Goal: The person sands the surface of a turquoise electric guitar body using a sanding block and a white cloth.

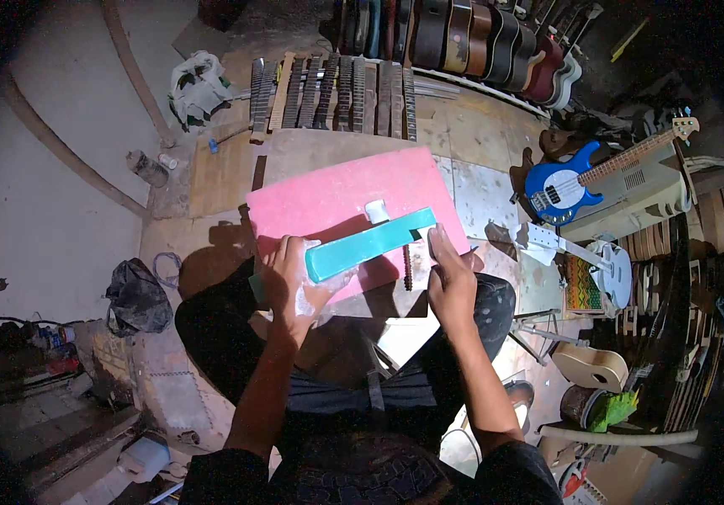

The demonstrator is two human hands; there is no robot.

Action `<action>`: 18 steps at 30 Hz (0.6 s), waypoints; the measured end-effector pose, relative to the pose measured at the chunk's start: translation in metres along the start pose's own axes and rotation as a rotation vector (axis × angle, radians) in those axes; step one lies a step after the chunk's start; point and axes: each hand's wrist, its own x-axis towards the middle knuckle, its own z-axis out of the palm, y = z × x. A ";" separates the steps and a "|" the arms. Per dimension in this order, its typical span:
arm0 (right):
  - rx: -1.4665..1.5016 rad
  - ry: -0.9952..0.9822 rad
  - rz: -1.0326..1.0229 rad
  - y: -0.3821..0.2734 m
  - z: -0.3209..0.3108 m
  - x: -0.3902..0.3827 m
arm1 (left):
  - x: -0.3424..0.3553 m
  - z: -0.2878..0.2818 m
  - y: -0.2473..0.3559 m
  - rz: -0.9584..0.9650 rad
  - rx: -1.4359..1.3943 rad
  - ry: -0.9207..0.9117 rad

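A long teal guitar neck (368,244) lies slanted across a pink foam pad (336,198) on my lap. My left hand (293,282), dusted white, grips the neck's near left end. Pressed against the neck's right end, near its headstock, is my right hand (450,273). A small white block (377,210) rests on the pad just above the neck. A dark fretted strip (408,268) sticks out below the neck between my hands.
Several unfinished guitar necks (332,94) lie in a row on the floor ahead. Guitar bodies (480,38) lean at the back. A blue bass guitar (580,181) and a white guitar (606,269) lie at right. A black bag (136,296) sits at left.
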 end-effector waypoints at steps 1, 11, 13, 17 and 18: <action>-0.014 0.014 -0.015 0.004 0.003 0.009 | -0.001 0.001 0.002 -0.005 0.000 -0.010; -0.055 -0.007 -0.056 -0.001 0.007 0.015 | -0.003 0.000 -0.001 0.072 0.075 0.030; -0.102 -0.014 -0.048 0.003 0.013 0.024 | -0.007 0.003 0.000 -0.006 0.059 -0.023; -0.077 0.002 -0.144 -0.012 0.015 0.013 | -0.005 0.000 -0.002 -0.061 0.020 -0.035; -0.053 -0.011 -0.199 -0.010 0.016 0.003 | -0.004 0.000 0.001 -0.080 -0.013 -0.028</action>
